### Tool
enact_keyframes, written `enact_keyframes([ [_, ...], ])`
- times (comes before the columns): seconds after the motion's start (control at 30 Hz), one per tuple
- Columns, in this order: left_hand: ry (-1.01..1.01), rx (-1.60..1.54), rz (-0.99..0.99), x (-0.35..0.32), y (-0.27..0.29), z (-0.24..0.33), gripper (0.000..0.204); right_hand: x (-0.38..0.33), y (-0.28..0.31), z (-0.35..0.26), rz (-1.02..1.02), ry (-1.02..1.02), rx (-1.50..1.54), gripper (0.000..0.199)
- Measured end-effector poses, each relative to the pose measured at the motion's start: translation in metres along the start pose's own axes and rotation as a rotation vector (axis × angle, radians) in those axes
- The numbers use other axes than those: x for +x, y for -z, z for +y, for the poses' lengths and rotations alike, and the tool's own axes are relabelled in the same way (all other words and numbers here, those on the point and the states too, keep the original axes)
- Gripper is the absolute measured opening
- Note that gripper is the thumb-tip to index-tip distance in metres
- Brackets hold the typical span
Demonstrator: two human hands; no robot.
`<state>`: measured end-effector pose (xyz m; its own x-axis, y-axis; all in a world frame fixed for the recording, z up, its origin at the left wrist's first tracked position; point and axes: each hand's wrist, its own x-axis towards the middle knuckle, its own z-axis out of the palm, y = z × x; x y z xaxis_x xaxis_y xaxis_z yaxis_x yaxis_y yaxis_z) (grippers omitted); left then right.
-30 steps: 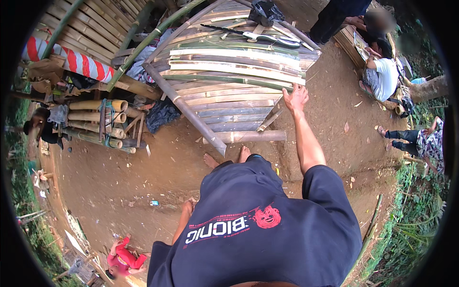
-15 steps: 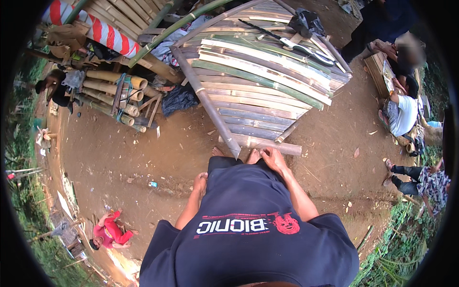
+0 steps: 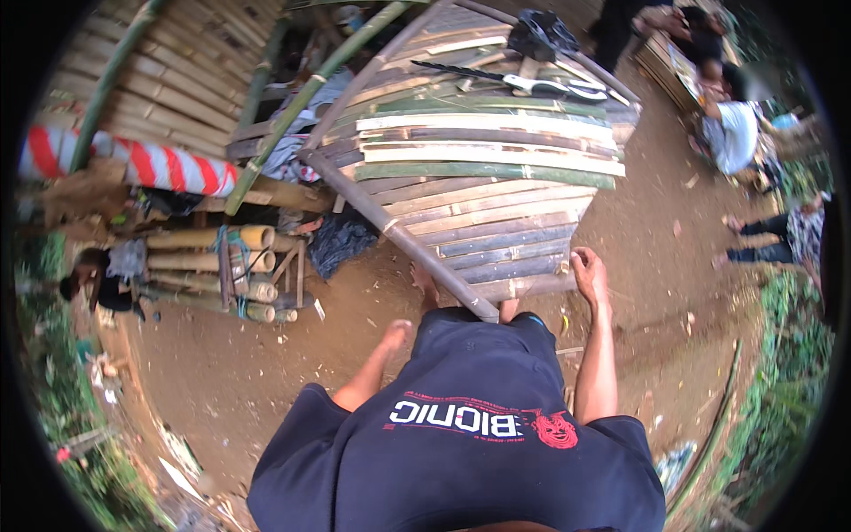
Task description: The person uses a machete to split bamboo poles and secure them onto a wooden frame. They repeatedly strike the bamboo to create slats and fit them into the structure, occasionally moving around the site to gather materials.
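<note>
In front of me stands a low bamboo platform (image 3: 505, 253) of split slats inside a round-pole frame. My right hand (image 3: 592, 277) is by its near right corner, fingers loosely bent and nothing visible in them; whether the fingertips touch the slats is unclear. My left hand (image 3: 399, 333) hangs out to the left of my thigh, near the frame's left pole (image 3: 403, 235), its fingers blurred. Several pale and green bamboo strips (image 3: 487, 170) lie across the platform. Beyond them rest a handsaw (image 3: 541, 86) with a white handle and a black plastic bag (image 3: 542, 34).
At left, cut bamboo poles (image 3: 208, 263) are stacked beside a dark plastic bag (image 3: 341, 248). Behind them lie a red-and-white striped roll (image 3: 146, 164) and a leaning green pole (image 3: 310, 89). People sit at the far right, one in a white shirt (image 3: 736, 137); another stands (image 3: 798, 235) nearer.
My view has shifted and turned. My right hand has moved from my thigh out to the platform's right corner. My left hand has swung outward from my thigh.
</note>
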<state>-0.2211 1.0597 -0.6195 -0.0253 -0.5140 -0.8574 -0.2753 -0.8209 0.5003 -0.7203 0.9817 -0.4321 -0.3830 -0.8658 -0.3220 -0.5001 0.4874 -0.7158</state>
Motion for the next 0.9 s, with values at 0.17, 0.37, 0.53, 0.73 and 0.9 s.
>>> enact_keyframes([
  [0.17,0.172,-0.103,0.026,0.056,0.079,0.094,0.041,-0.051,-0.094,0.004,-0.018,-0.041,0.018,0.033],
  [0.37,0.118,-0.347,-0.262,0.068,0.022,0.183,0.073,-0.13,-0.17,-0.015,0.077,-0.131,-0.142,0.036],
  [0.53,0.064,-0.326,-0.148,0.088,-0.033,0.196,0.073,-0.139,-0.187,0.044,-0.004,-0.467,-0.051,0.053],
  [0.73,-0.041,-0.11,0.172,0.111,0.026,0.178,0.065,-0.098,-0.236,0.121,-0.237,-0.185,-0.205,0.049],
  [0.9,-0.657,0.054,0.434,0.04,0.13,0.358,0.047,-0.088,-0.183,0.091,-0.486,-0.476,-0.084,0.047],
])
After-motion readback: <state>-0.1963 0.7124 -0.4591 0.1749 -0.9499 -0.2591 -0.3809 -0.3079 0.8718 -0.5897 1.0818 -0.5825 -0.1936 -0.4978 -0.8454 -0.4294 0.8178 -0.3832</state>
